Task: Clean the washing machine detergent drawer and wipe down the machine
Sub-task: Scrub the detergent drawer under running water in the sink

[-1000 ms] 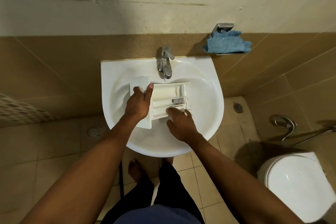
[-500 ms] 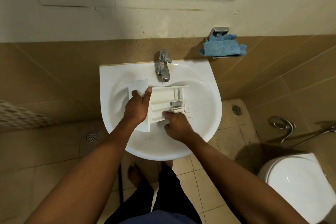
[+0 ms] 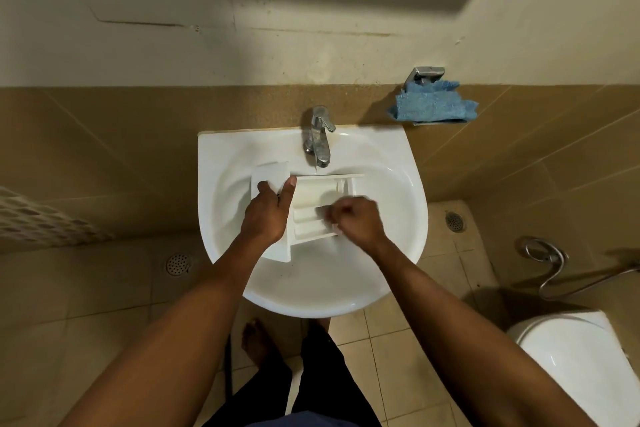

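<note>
The white detergent drawer (image 3: 311, 191) lies in the white sink (image 3: 398, 156), just below the tap (image 3: 318, 139). My left hand (image 3: 266, 211) grips the drawer's front panel at its left end, thumb laid over the inner edge. My right hand (image 3: 356, 218) is over the drawer's compartments with its fingers curled. It is motion-blurred and covers the right part of the drawer, so whether it holds anything is unclear. No washing machine is in view.
A blue cloth (image 3: 433, 107) hangs on a metal holder on the wall, right of the tap. A white toilet (image 3: 571, 364) stands at the lower right, with a metal spray hose (image 3: 547, 260) above it. My bare foot shows on the tiled floor under the sink.
My right hand has moved up and to the right across the drawer's compartments and now hides the small grey part seen earlier. My left hand keeps its grip on the front panel.
</note>
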`<action>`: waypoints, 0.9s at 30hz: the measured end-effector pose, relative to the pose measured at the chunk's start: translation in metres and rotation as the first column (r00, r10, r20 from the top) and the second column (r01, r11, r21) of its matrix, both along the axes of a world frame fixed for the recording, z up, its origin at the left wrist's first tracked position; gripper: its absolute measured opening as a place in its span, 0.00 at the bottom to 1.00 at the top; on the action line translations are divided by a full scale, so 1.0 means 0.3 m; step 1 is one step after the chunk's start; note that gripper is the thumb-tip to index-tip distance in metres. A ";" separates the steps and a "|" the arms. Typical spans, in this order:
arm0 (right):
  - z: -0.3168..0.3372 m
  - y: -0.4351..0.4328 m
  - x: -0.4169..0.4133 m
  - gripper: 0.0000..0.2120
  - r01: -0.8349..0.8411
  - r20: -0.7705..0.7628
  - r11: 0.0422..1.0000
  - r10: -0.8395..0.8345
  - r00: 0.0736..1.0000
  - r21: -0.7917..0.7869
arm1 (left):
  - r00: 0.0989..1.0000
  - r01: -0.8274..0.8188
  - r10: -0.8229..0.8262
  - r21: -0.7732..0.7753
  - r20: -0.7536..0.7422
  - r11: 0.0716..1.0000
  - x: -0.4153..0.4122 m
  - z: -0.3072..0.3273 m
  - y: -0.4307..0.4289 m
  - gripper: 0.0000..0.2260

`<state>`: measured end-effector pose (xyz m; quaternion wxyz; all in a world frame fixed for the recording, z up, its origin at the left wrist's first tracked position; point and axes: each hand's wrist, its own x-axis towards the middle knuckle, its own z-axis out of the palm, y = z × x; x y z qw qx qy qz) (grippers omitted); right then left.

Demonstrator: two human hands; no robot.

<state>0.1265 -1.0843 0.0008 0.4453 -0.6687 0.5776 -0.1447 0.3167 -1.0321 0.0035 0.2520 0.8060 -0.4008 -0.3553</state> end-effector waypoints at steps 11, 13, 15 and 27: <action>0.074 -0.248 0.216 0.10 0.234 0.497 0.603 -0.778 0.385 0.763 | 1.000 -0.018 0.018 -0.002 0.019 1.000 -0.010 -0.023 -0.003 0.29; 0.064 -0.252 0.217 0.15 0.098 0.519 0.593 -0.764 0.384 0.799 | 1.000 -0.018 0.018 -0.006 0.018 1.000 -0.010 -0.027 -0.001 0.29; 0.068 -0.260 0.217 0.20 -0.027 0.522 0.564 -0.745 0.416 0.826 | 1.000 -0.019 0.019 -0.018 0.018 1.000 -0.012 -0.029 -0.001 0.29; 0.063 -0.239 0.053 0.18 0.068 0.224 0.739 -0.289 0.931 0.670 | 1.000 -0.016 0.017 -0.031 0.020 0.999 -0.009 -0.042 0.000 0.33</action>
